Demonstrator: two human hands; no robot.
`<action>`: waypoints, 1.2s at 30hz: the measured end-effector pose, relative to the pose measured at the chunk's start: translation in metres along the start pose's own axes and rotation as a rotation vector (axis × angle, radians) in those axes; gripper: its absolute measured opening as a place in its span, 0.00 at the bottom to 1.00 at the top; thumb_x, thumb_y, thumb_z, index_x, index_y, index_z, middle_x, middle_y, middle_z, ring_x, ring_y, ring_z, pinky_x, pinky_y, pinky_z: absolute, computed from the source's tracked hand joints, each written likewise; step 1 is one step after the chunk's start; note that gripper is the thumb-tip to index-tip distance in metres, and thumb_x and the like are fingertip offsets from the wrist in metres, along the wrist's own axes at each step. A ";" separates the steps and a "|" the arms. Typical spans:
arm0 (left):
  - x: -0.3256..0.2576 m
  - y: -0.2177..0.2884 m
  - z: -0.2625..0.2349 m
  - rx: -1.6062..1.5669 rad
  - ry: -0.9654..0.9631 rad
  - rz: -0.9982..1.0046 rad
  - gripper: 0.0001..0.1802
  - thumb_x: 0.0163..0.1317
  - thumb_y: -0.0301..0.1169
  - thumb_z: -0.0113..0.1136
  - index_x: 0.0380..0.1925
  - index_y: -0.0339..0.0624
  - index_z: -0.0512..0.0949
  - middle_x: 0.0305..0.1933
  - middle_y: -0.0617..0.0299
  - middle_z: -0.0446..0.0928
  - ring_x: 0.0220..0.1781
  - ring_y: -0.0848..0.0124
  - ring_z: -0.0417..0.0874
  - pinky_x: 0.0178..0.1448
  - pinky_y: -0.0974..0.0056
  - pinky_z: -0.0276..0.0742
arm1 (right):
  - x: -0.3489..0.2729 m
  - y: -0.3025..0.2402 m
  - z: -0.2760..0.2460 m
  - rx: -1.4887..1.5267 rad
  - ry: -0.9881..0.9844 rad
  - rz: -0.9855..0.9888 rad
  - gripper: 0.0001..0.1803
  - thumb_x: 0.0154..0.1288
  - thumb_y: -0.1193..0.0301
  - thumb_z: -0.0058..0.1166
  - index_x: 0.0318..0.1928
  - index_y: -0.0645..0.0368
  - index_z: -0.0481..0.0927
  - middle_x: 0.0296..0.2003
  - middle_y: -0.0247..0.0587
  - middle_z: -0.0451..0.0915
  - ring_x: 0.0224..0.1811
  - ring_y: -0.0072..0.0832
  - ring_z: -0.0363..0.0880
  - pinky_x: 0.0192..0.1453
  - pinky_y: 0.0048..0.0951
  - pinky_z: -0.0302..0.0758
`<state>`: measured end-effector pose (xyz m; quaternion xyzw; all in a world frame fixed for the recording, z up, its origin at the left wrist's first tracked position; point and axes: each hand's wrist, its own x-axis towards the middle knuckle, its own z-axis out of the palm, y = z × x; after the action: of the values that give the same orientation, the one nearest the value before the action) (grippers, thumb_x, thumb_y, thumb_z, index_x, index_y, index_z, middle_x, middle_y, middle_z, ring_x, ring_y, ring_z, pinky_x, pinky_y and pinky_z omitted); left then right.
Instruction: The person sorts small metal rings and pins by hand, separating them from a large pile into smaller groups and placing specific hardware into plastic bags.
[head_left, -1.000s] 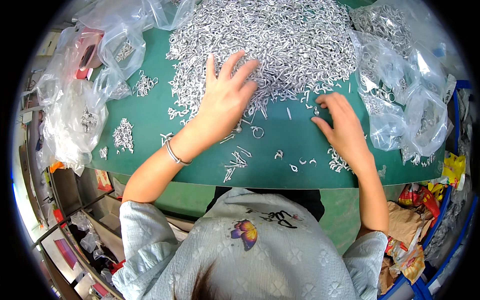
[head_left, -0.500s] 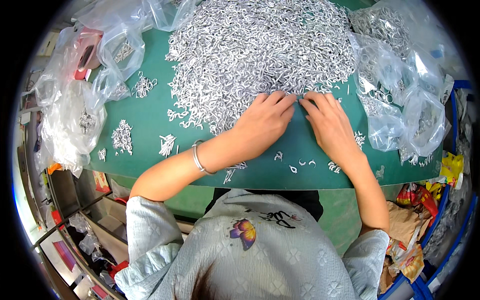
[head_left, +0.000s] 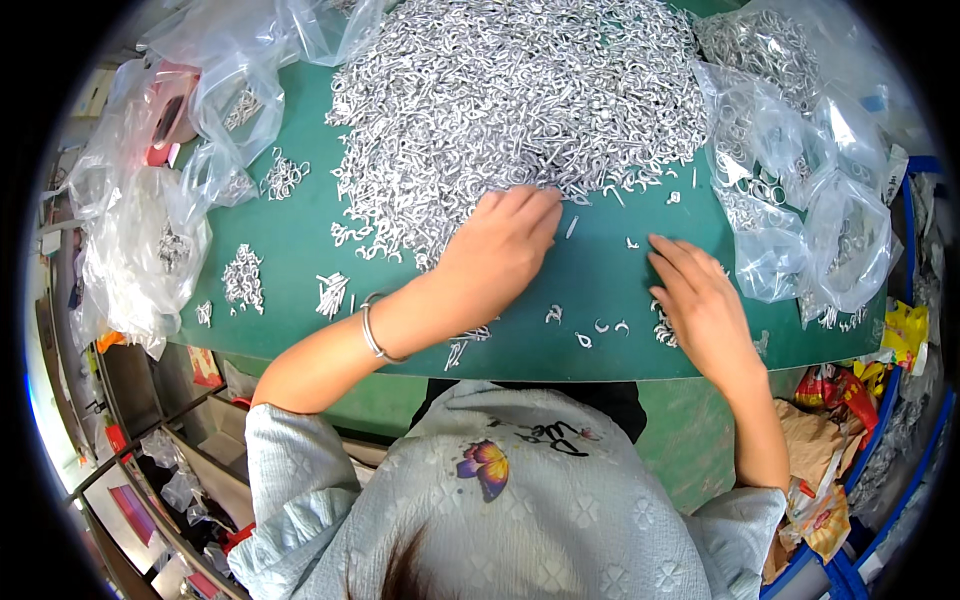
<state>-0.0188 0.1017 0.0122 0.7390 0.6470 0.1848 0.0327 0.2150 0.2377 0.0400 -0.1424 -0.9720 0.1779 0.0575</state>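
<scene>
A wide heap of small silvery metal hooks and pins point(head_left: 520, 90) covers the far middle of the green table point(head_left: 400, 310). At its near edge is my left hand point(head_left: 500, 240), fingers bent and held together, their tips touching the loose pieces; whatever they pinch is hidden. My right hand point(head_left: 705, 310) lies lower on the right, fingers stretched and slightly apart over the table. Beyond its fingertips is a tiny metal piece point(head_left: 632, 243). A small cluster of metal pieces point(head_left: 662, 325) shows beside its thumb. A flat pin point(head_left: 571, 227) lies between the hands.
Small sorted piles point(head_left: 243, 278) and pins point(head_left: 332, 294) lie at the left, with a few hooks point(head_left: 584, 340) near the front edge. Clear plastic bags point(head_left: 150, 250) crowd the left side; bags of metal rings point(head_left: 765, 190) stand at the right. A red-and-white device point(head_left: 172, 115) sits among the left bags.
My hands have moved apart: the left slid slightly left along the heap's edge, the right drew back toward me and to the right. Several pieces now show where the fingers were.
</scene>
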 end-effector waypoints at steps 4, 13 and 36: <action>0.014 -0.001 0.000 -0.041 -0.008 0.026 0.22 0.59 0.25 0.53 0.55 0.29 0.72 0.62 0.50 0.70 0.63 0.55 0.71 0.63 0.55 0.68 | -0.002 0.010 -0.010 0.088 0.072 0.102 0.18 0.60 0.79 0.57 0.52 0.68 0.77 0.54 0.49 0.76 0.55 0.46 0.75 0.60 0.42 0.73; 0.034 0.021 0.016 0.056 -0.220 0.209 0.25 0.59 0.23 0.50 0.58 0.23 0.67 0.69 0.41 0.63 0.73 0.49 0.62 0.74 0.50 0.60 | 0.032 0.021 0.013 -0.040 -0.013 0.028 0.22 0.68 0.74 0.52 0.62 0.62 0.72 0.68 0.46 0.65 0.73 0.45 0.59 0.73 0.44 0.58; 0.023 0.024 0.015 0.021 -0.146 0.267 0.26 0.57 0.23 0.51 0.58 0.28 0.70 0.69 0.44 0.65 0.72 0.50 0.64 0.74 0.51 0.61 | 0.034 0.025 0.018 -0.009 0.243 0.130 0.12 0.56 0.79 0.60 0.43 0.61 0.79 0.43 0.41 0.74 0.47 0.41 0.72 0.50 0.38 0.69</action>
<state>0.0109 0.1225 0.0108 0.8302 0.5409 0.1263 0.0471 0.1864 0.2643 0.0164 -0.2257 -0.9474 0.1582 0.1624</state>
